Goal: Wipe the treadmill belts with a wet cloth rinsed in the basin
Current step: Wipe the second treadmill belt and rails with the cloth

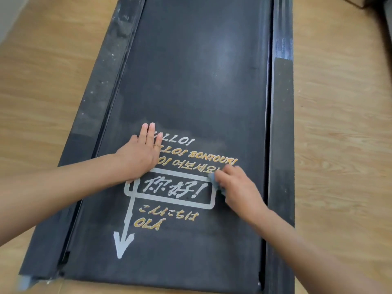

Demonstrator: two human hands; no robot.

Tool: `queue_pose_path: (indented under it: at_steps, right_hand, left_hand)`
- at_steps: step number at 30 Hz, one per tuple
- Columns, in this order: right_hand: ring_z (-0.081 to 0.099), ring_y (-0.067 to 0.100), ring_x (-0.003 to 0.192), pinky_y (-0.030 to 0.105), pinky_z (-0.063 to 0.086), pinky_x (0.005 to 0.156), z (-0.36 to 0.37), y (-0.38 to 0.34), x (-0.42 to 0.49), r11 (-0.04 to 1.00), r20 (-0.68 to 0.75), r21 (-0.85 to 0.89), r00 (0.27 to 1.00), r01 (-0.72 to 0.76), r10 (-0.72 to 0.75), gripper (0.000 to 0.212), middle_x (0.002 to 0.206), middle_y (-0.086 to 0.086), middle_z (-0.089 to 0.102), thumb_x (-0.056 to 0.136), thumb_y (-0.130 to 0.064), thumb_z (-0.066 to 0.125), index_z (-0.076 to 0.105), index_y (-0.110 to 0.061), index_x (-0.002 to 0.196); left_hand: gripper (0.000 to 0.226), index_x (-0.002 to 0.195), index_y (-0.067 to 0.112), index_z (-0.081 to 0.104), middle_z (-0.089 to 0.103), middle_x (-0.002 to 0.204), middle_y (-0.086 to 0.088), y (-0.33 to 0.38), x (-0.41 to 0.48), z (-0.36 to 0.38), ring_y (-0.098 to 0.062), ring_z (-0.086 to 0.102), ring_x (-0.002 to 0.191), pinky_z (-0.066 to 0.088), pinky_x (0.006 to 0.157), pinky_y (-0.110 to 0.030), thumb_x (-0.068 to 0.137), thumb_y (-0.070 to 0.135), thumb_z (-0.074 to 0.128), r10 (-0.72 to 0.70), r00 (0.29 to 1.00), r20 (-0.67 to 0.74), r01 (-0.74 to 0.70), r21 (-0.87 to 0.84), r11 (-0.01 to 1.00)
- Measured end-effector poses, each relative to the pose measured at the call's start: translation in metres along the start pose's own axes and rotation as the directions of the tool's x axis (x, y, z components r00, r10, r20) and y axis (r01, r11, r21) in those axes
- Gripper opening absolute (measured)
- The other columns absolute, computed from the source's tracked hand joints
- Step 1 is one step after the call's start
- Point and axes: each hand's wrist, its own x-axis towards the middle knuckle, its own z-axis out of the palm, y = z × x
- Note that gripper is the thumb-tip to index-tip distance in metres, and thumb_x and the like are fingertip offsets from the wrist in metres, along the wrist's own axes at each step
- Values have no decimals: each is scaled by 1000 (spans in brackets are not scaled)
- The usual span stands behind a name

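One grey-blue cloth (213,181) lies on the single black treadmill belt (191,71), towards its right edge beside the printed greetings. The right hand (235,185) grips it with curled fingers. The left hand (142,153) presses flat on the belt, fingers straight. Bare belt stretches ahead between two side rails (283,124) on the wooden floor (339,145).

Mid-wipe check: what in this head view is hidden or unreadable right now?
The cloth: head view, mostly under the right hand; only a grey-blue edge shows, wetness unclear.
The printed greetings: head view, first letters covered by the left hand.
The belt: head view, far end cut off by the top edge.
The basin: outside the head view.
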Motion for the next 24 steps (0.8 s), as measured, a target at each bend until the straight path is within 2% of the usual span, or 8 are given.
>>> queue_pose_path:
  at_steps: [2, 4, 8, 10, 14, 18, 21, 24]
  right_hand:
    - [40, 22, 85, 37, 43, 55, -14, 18, 45, 993, -95, 19, 989, -116, 118, 34, 93, -8, 44, 80, 5, 59, 47, -26, 88]
    - [44, 28, 86, 38, 42, 56, -28, 33, 87, 987, -148, -9, 976, -162, 159, 26, 91, -4, 44, 84, 5, 55, 51, -20, 90]
    - [51, 36, 89, 40, 46, 59, -52, 42, 132, 985, -119, -72, 981, -159, 150, 26, 95, 4, 51, 81, 5, 58, 55, -17, 94]
    - [49, 34, 87, 38, 42, 57, -47, 31, 119, 985, -133, -86, 982, -149, 136, 28, 94, 4, 50, 80, 7, 56, 54, -19, 90]
    - [38, 21, 85, 36, 42, 59, -4, -21, 26, 998, 2, 25, 999, 49, -50, 36, 93, -7, 42, 75, 8, 51, 48, -27, 86]
    - [38, 18, 83, 28, 31, 61, 16, -50, -36, 970, 143, 59, 960, 235, -242, 39, 94, -9, 45, 75, 4, 55, 43, -31, 88]
    - [40, 18, 86, 31, 38, 61, -2, -21, 14, 992, 44, 49, 992, 119, -122, 33, 93, -10, 43, 81, 1, 56, 48, -30, 89]
    - [44, 25, 85, 44, 52, 63, -23, 23, 94, 997, -135, 40, 988, -66, 71, 30, 91, -4, 46, 82, 4, 57, 50, -25, 86]
  left_hand:
    - [101, 153, -20, -18, -11, 155, -56, 2, 0, 1, -68, 3, 151, 40, 118, -50, 100, 6, 63, -10, 1000, -11, 10, 29, 1000]
    - [101, 154, -19, -18, -11, 155, -56, -1, 1, 2, -68, 4, 151, 41, 117, -49, 100, 9, 63, -7, 1000, -23, 8, 36, 999]
    - [104, 155, -17, -18, -12, 157, -53, -7, 1, 5, -65, 3, 153, 40, 118, -47, 100, 14, 64, -5, 999, -32, 5, 13, 1000]
    - [104, 154, -17, -19, -13, 157, -53, -6, 2, 4, -65, 1, 153, 40, 119, -47, 99, 11, 65, -7, 1000, -23, 7, -14, 1000]
    - [101, 154, -18, -18, -13, 157, -53, -3, 3, 4, -66, 1, 152, 39, 119, -49, 101, 9, 64, -7, 1000, -25, 7, -13, 1000]
    - [94, 154, -18, -18, -13, 156, -54, -1, 7, 10, -67, 0, 152, 38, 118, -51, 102, 2, 57, -1, 1000, -28, 1, 13, 1000]
    - [70, 156, -17, -16, -11, 157, -54, 0, 13, 17, -67, 2, 151, 40, 117, -52, 107, -5, 33, -11, 1000, -27, 11, 21, 1000]
    - [85, 157, -16, -16, -12, 158, -53, -2, 12, 15, -65, 1, 152, 39, 118, -51, 104, 0, 49, -26, 998, -55, 26, -10, 1000]
